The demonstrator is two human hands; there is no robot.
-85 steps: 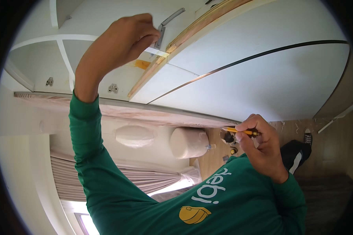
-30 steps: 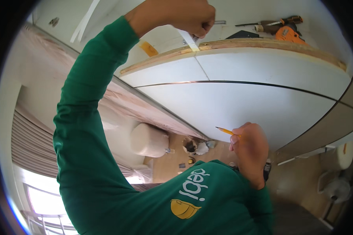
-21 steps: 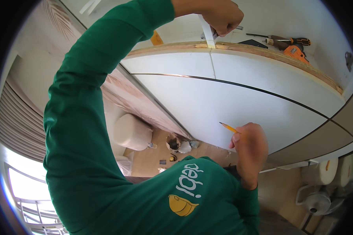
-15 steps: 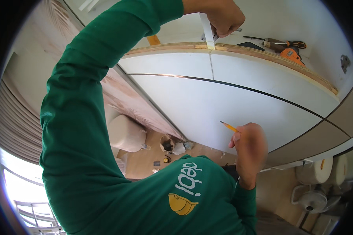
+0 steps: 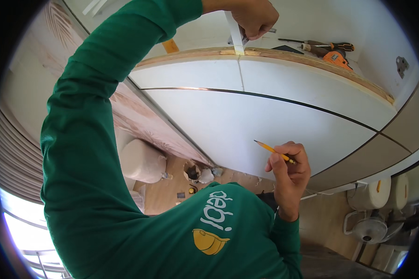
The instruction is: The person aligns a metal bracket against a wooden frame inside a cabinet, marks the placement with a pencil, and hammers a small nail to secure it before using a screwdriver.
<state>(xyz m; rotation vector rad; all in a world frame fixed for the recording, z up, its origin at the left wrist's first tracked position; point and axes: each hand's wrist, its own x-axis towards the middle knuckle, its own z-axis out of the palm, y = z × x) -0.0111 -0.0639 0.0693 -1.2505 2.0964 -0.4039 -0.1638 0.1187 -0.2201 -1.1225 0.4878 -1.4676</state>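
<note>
Between the thumb and fingers of my right hand [image 5: 291, 174] is a yellow pencil [image 5: 266, 147], its dark tip pointing up and left over the large white panel [image 5: 209, 121]. My left arm reaches up across the view in a green sleeve. At its end my left hand [image 5: 258, 18] is closed, fingers curled down beside a white upright strip [image 5: 234, 32] above the wooden edge [image 5: 293, 56]. A small metal piece shows under the curled fingers; what they grip is mostly hidden.
On the ledge at right lie a screwdriver [image 5: 342, 46], an orange tool [image 5: 336, 59] and a dark flat piece [image 5: 287, 49]. A wall bracket [image 5: 402, 67] is farther right. Below are a wrapped roll-shaped object [image 5: 144, 160], a tape measure [image 5: 192, 189] and a fan [image 5: 368, 230].
The whole view has shifted slightly, so things sit a little farther left. My right hand has turned, showing more of its fingers and the pencil. My left hand stays by the white strip.
</note>
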